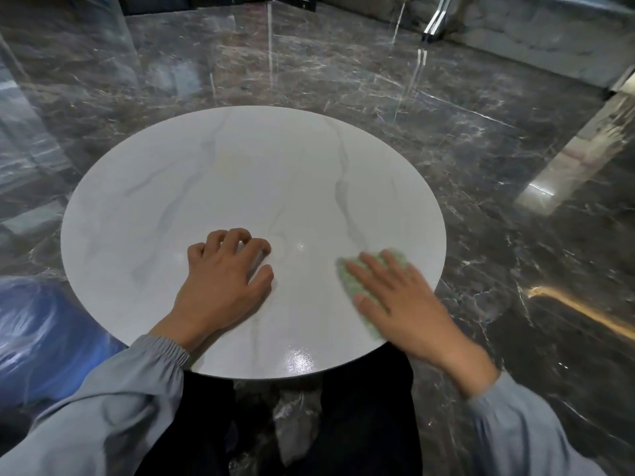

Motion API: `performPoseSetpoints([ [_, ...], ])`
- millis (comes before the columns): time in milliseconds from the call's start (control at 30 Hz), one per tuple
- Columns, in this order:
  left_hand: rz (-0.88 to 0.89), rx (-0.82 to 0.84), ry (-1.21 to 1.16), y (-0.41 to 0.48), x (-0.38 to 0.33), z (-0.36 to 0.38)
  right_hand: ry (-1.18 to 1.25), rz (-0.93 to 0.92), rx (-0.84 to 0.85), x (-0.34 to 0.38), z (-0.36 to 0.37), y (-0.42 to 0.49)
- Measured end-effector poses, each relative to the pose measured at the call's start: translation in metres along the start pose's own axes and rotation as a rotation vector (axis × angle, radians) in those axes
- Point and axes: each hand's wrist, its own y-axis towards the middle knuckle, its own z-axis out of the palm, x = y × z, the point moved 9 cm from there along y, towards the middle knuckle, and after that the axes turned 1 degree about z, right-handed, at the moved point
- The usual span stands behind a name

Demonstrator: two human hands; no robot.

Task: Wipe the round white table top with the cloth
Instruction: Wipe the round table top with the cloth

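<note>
The round white table top has faint grey veins and fills the middle of the view. A pale green cloth lies flat on its near right part. My right hand presses down on the cloth with fingers spread, blurred, close to the table's right rim. My left hand rests on the bare top near the front centre, fingers curled, holding nothing. Both arms wear grey sleeves.
Dark glossy marble floor surrounds the table. A blue plastic-wrapped object sits low at the left. Glass panels and metal frames stand at the back, and a shiny metal edge runs along the right.
</note>
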Motion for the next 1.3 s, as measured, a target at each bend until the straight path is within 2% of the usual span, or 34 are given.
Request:
performPoseSetpoints([
  [100, -0.005, 0.008, 0.003, 0.000, 0.001, 0.000, 0.046, 0.189, 0.018, -0.063, -0.008, 0.023],
  [200, -0.005, 0.007, -0.006, 0.000, 0.001, 0.000, -0.008, 0.250, 0.068, -0.055, -0.002, 0.029],
  [267, -0.007, 0.004, -0.014, 0.000, 0.001, 0.000, -0.037, 0.168, 0.060, -0.013, 0.004, 0.020],
  [433, -0.008, -0.002, -0.036, 0.001, 0.000, -0.001, -0.034, -0.213, -0.004, 0.122, 0.025, -0.028],
  [500, -0.011, 0.002, -0.045, 0.001, -0.001, -0.002, -0.003, -0.282, 0.015, 0.142, 0.031, -0.042],
  [567, -0.014, 0.000, -0.056, 0.000, 0.001, -0.003, 0.018, -0.301, 0.025, 0.133, 0.025, -0.037],
  [667, -0.016, -0.013, -0.097, -0.001, 0.003, -0.006, -0.027, -0.173, 0.007, 0.074, 0.011, -0.004],
  [800, -0.071, -0.009, -0.304, 0.001, 0.022, -0.011, 0.012, 0.184, 0.094, -0.031, -0.006, 0.048],
  [867, -0.074, -0.034, -0.375, -0.002, 0.036, -0.018, 0.016, 0.231, 0.097, -0.034, -0.010, 0.061],
  [933, -0.062, -0.099, -0.325, -0.010, 0.051, -0.031, -0.023, 0.104, 0.095, 0.012, -0.001, 0.060],
  [1033, -0.097, -0.207, -0.203, -0.026, 0.080, -0.054, -0.041, -0.242, 0.113, 0.129, 0.020, 0.021],
  [1100, -0.139, -0.251, -0.152, -0.033, 0.098, -0.061, -0.014, -0.390, 0.148, 0.182, 0.029, -0.005],
  [1200, -0.170, -0.276, -0.144, -0.041, 0.105, -0.060, 0.027, -0.421, 0.153, 0.191, 0.026, -0.006],
  [1300, -0.148, -0.295, -0.133, -0.046, 0.097, -0.058, -0.040, -0.317, 0.097, 0.144, 0.017, 0.033],
])
